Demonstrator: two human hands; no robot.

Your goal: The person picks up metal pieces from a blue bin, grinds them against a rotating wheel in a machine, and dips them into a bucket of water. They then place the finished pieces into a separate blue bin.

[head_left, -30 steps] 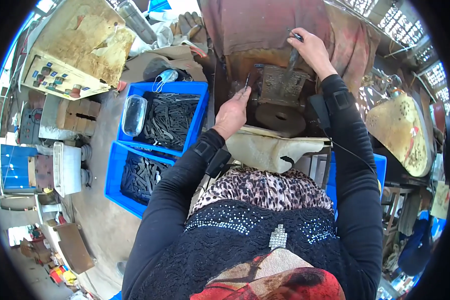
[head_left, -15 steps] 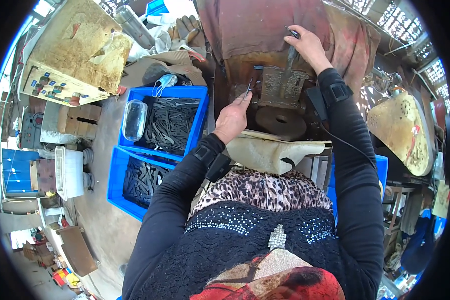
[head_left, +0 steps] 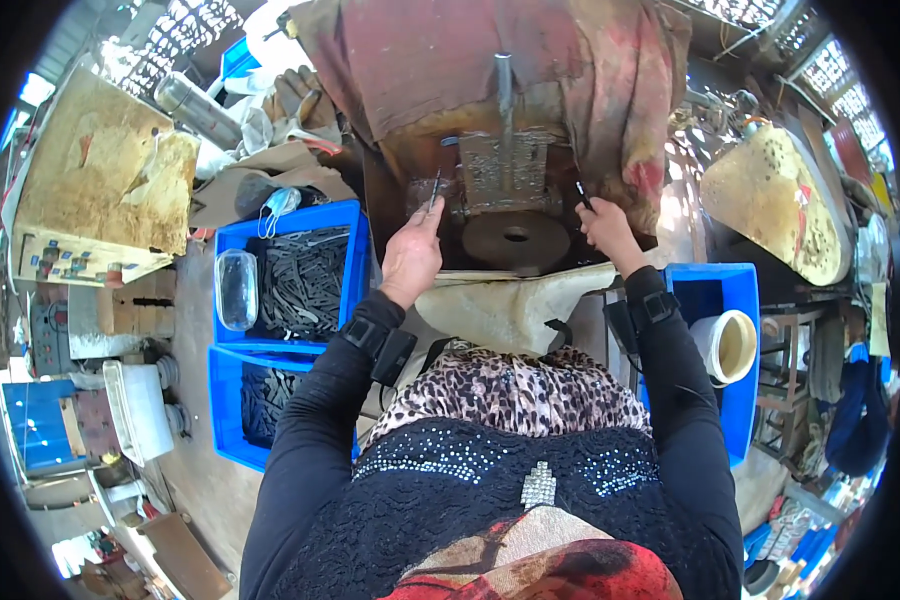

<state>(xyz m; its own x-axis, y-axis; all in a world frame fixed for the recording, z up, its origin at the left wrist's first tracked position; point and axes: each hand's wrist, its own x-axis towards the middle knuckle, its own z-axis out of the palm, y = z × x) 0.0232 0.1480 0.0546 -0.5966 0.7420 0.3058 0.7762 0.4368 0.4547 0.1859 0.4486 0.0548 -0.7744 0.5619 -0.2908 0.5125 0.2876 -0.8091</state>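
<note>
My left hand (head_left: 413, 255) is pinching a thin strip (head_left: 436, 190) between the fingers, its tip pointing up; as half a second ago, I'm keeping it to the left of the round disc (head_left: 516, 254). My right hand (head_left: 612, 235) is differing more: earlier I was having it high up, close to the top of the metal pipe (head_left: 504, 85), and now it is sitting low, to the right of the disc, well apart from the pipe. Its fingers are closing around a slim dark piece (head_left: 583, 194), which is pointing up and away from me. Neither piece is touching the disc.

On my left, the lower blue bin (head_left: 228, 410) is holding dark flat strips. Just beyond it, the upper blue bin (head_left: 362, 260) is holding a jumbled heap of more strips (head_left: 305, 280); a clear tub (head_left: 237, 290) is resting at its left side, its contents I cannot tell, and a light-blue mask (head_left: 280, 205) is lying over its far edge. On my right, more of another blue bin (head_left: 735, 420) is showing than before, with a hollow cream cylinder (head_left: 737, 347) standing out in it beside my forearm.
</note>
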